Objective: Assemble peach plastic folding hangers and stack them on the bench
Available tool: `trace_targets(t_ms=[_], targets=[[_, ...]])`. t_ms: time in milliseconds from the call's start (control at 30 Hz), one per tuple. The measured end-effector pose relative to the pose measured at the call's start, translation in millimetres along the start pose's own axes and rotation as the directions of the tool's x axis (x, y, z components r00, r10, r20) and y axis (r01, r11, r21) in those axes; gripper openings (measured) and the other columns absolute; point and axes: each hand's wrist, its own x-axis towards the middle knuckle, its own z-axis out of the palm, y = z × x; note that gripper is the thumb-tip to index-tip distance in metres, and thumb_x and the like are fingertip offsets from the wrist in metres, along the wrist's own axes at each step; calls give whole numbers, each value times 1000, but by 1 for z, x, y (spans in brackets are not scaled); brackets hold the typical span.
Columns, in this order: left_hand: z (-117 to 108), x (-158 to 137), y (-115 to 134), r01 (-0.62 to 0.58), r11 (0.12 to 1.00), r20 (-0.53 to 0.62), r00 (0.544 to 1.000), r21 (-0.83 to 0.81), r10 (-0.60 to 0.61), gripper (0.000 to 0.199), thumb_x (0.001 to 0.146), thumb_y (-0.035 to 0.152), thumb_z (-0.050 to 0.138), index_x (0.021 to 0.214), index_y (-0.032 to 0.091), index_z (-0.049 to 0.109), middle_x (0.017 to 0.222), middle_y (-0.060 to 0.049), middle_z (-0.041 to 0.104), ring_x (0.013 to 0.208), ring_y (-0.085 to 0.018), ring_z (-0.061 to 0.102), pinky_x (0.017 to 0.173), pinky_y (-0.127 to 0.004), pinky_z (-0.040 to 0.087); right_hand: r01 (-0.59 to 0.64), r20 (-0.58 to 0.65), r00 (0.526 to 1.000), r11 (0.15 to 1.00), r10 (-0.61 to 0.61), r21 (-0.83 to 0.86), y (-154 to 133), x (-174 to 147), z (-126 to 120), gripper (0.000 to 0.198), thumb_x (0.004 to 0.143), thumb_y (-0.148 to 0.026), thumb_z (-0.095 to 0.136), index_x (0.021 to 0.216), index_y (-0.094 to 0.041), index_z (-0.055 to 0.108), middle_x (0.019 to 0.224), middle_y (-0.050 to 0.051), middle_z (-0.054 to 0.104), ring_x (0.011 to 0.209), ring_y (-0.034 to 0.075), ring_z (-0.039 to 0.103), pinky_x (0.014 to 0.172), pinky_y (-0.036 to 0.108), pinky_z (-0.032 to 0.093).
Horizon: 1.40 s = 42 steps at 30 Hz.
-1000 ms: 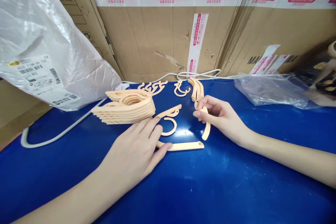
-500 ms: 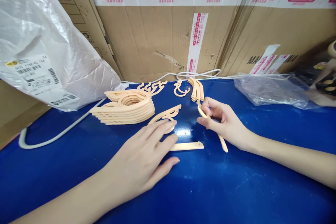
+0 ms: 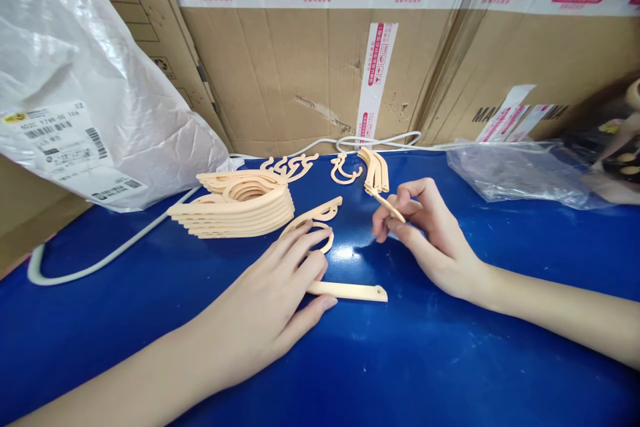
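Beige plastic parts, apparently of folding clothes hangers, lie on the blue table. My left hand (image 3: 280, 293) rests palm down, its thumb and bent index finger closed about a straight hanger arm (image 3: 350, 291). Its other fingers lie over a curved hanger part with a ring (image 3: 320, 210). My right hand (image 3: 430, 233) is raised, pinching a slim curved hanger arm (image 3: 390, 205) between thumb and fingers. Just behind that piece lie several curved arms (image 3: 376, 170) side by side. Left of them are loose hooks (image 3: 345, 170) and more hooks (image 3: 295, 165). A stack of hanger parts (image 3: 240, 210) stands at left.
Large cardboard boxes (image 3: 280, 73) wall off the back. A white plastic parcel bag (image 3: 120, 93) leans at the left. A grey cable (image 3: 95, 275) runs along the table's left and rear. A clear plastic bag (image 3: 515, 170) lies at the right rear, near a dark object (image 3: 610, 147).
My right hand has lifted and turned the curved arm, so its lower end now points less toward me. My left hand has closed round the straight arm and shifted it slightly nearer.
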Motion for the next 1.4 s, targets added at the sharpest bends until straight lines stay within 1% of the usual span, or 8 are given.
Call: trace_targets(t_ms=[100,200,333,467,633,967,1133,1400], targets=[[1,0,-1,0,999,-5,1000,34,0,17,96,34,44,99,18,50,137,-12,46,137,-30,31,109,-50,36,-34,3,999,999,34,13,0,1,0,25,96,-16,35,119,-26,33,84,-1,61,75,14,58,73,32,48],[2,0,0,11,997,-75,997,79,-5,16,97,30,41,103,18,49,131,-13,51,134,-30,38,106,-50,40,-54,21,998,995,56,-89,-3,2,-1,33,97,-20,36,129,-25,34,85,-1,64,70,13,57,69,29,46],[2,1,3,3,991,-118,993,137,13,17,99,27,38,107,16,47,125,-15,55,129,-28,45,102,-47,45,-63,74,994,967,83,-246,-5,4,-3,16,98,-27,38,109,-21,48,72,-4,63,58,10,51,59,25,39],[2,1,2,10,988,-176,984,151,17,16,99,26,37,104,16,47,119,-13,58,127,-27,47,101,-45,46,-61,51,996,966,76,-250,-5,4,-2,17,100,-33,34,91,-21,43,65,-5,54,54,9,44,54,23,35],[4,-2,-1,74,992,-203,978,104,-52,15,99,28,37,100,18,47,122,-13,56,121,-26,53,95,-40,51,-40,85,994,949,70,-311,-6,5,1,22,99,-34,37,85,-21,47,72,-3,55,59,9,49,58,22,38],[3,-2,0,142,983,-211,971,117,-115,14,100,31,34,97,19,42,120,-15,58,115,-29,58,81,-41,56,-28,189,971,853,147,-521,-8,3,1,35,100,-40,29,84,-19,52,59,-3,53,50,11,50,52,24,33],[3,-3,-1,123,986,-217,971,111,-97,15,99,31,34,95,19,42,113,-14,60,110,-27,61,80,-39,55,11,211,971,856,115,-517,-8,3,2,33,95,-48,42,93,-18,55,61,-3,59,51,11,53,51,24,34],[4,-5,0,68,998,-216,974,20,-62,15,98,33,39,101,20,46,117,-9,60,115,-25,55,93,-40,47,222,292,952,864,-92,-452,-7,-1,-1,26,98,-38,42,92,-18,56,76,1,65,62,11,59,56,22,39]])
